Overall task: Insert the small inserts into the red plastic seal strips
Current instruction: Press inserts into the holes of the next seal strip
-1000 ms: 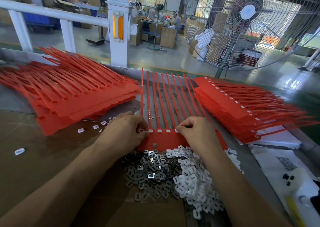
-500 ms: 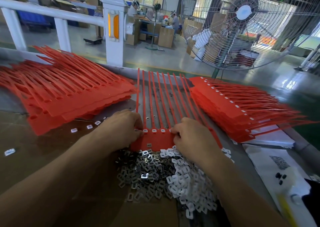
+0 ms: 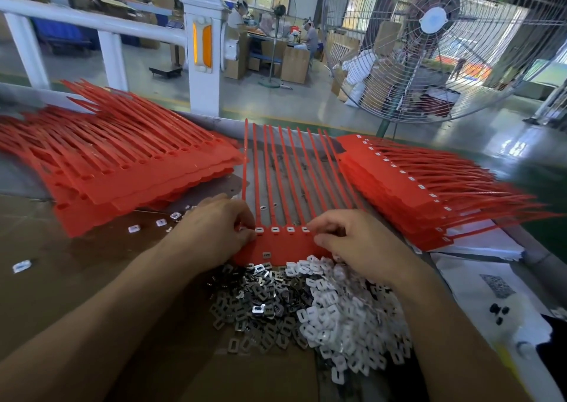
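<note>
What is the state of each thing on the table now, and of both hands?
Seal strip sheet: flat between the hands, four white inserts showing.
Left stack: slots empty.
Right stack: inserts fitted.
Metal inserts: loose pile.
White inserts: loose pile.
Left hand: fingers curled at the sheet's edge.
Right hand: fingers curled at the insert row.

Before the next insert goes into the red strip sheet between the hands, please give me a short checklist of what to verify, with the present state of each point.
1. Red strip sheet lies flat between the hands: ok.
2. Left hand steadies the sheet's left end: ok.
3. Right hand has its fingertips at the next slot: ok.
4. An insert is in the right fingers: cannot tell, hidden.
5. The four white inserts already in the row are fully seated: cannot tell.
6. Supply within reach: the pile of white inserts and the pile of metal inserts lie just below the sheet: ok.
</note>
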`<action>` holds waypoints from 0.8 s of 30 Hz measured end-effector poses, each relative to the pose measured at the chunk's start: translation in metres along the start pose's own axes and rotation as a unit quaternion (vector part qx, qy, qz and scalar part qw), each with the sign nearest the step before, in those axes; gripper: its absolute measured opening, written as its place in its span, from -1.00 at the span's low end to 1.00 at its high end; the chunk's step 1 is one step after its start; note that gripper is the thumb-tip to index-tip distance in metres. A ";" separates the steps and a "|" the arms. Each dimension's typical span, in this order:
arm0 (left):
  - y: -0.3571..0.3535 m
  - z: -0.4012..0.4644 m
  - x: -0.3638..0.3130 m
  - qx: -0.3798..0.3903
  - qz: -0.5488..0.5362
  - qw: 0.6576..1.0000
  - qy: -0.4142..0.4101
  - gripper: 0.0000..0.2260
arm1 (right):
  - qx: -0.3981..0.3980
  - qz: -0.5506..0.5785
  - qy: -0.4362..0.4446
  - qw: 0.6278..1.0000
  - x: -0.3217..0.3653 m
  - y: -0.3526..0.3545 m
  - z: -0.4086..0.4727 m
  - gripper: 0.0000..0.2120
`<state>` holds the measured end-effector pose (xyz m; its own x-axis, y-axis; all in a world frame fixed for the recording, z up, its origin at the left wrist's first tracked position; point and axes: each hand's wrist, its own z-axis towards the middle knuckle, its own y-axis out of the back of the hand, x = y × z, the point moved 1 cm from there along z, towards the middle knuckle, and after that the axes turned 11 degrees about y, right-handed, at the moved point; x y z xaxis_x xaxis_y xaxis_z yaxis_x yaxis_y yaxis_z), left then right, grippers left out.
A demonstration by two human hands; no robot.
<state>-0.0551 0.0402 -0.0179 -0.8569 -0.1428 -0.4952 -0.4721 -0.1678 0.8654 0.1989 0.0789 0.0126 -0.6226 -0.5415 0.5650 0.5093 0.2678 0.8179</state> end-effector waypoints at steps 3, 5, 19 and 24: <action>0.000 -0.001 0.000 -0.001 -0.005 1.000 -0.003 -0.87 | 0.055 0.043 0.012 0.998 -0.001 0.008 -0.005 -0.93; 0.000 -0.002 0.000 -0.001 -0.004 1.000 -0.004 -0.87 | 0.077 0.063 0.016 0.995 -0.001 0.010 -0.006 -0.97; 0.000 -0.005 -0.001 -0.008 -0.004 1.000 -0.007 -0.87 | 0.063 0.073 0.017 0.995 -0.008 0.008 -0.006 -0.92; -0.001 -0.005 0.000 -0.014 0.001 1.000 -0.010 -0.86 | -0.013 0.122 0.005 0.992 -0.012 0.006 -0.003 -0.90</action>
<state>-0.0541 0.0356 -0.0191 -0.8621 -0.1236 -0.4914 -0.4644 -0.1950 0.8639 0.2110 0.0845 0.0102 -0.4728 -0.4705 0.7450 0.6600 0.3711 0.6532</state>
